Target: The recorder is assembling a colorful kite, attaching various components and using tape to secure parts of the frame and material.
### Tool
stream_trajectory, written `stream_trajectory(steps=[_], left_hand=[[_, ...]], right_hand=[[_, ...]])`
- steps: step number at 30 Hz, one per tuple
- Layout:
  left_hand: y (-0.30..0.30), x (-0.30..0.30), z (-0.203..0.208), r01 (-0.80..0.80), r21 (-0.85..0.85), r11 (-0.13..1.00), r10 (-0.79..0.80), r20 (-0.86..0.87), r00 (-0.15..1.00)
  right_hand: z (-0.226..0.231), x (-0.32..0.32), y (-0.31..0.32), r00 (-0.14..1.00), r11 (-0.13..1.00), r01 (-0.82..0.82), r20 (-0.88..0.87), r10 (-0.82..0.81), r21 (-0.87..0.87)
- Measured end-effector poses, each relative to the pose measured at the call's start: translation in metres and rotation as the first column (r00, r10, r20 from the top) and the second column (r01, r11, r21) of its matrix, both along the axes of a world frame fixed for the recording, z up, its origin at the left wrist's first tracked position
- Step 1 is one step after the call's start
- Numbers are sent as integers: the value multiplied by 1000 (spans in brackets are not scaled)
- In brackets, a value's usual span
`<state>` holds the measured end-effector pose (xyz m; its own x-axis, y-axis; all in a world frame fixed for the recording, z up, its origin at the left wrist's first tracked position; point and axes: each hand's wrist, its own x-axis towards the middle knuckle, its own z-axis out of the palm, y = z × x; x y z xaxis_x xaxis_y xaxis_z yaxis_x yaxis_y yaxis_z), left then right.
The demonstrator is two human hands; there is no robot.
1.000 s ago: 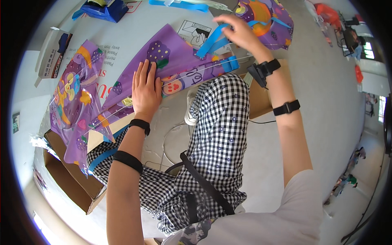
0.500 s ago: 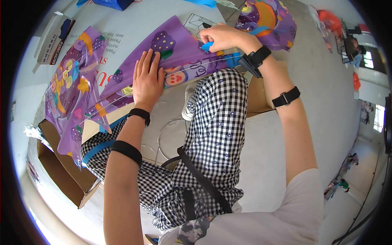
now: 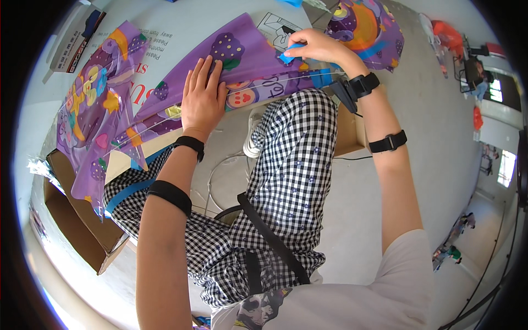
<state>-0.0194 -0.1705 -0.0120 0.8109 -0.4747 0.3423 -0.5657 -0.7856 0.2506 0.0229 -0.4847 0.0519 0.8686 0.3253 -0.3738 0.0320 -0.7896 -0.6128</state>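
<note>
A purple plastic sheet [image 3: 190, 71] printed with berries and cartoon shapes lies folded across the table edge. It looks like a kite, with a thin pale rod [image 3: 264, 78] running along its near side. My left hand [image 3: 203, 102] lies flat on the sheet, fingers stretched out, pressing near the rod. At the sheet's right part, my right hand [image 3: 316, 48] pinches a small blue strip [image 3: 289, 56] between thumb and fingers, just above the purple surface. Another blue strip [image 3: 324, 78] sits at the rod's right end, partly behind my wrist.
More purple printed sheet [image 3: 91, 110] hangs at the left, and another printed piece [image 3: 366, 27] lies at the far right. A narrow box [image 3: 77, 44] stands on the table [image 3: 181, 27]. Open cardboard boxes [image 3: 82, 220] [image 3: 349, 132] stand either side of my checkered legs [image 3: 291, 176].
My right hand has lifted slightly and shifted right with the blue strip. My left hand stays flat on the sheet. The whole view has shifted a little.
</note>
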Motion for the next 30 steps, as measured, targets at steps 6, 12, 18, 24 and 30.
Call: stream_trajectory(steps=[6,12,18,24,30], left_hand=[[0,0,-1,2,-1,1000,-2,5,1000],[-1,0,-1,5,-9,1000,-5,1,1000],[-2,0,-1,6,7,1000,-6,9,1000],[-2,0,-1,19,3,1000,-19,6,1000],[-2,1,0,35,2,999,-35,17,999]], right_hand=[[-9,2,-7,994,992,93,60,-88,-88],[4,-1,-31,977,973,207,-33,-212,-103],[-9,0,-73,962,965,259,80,-260,30],[-17,15,-94,958,963,264,131,-255,-58],[-46,2,-81,790,759,466,601,-125,-455]])
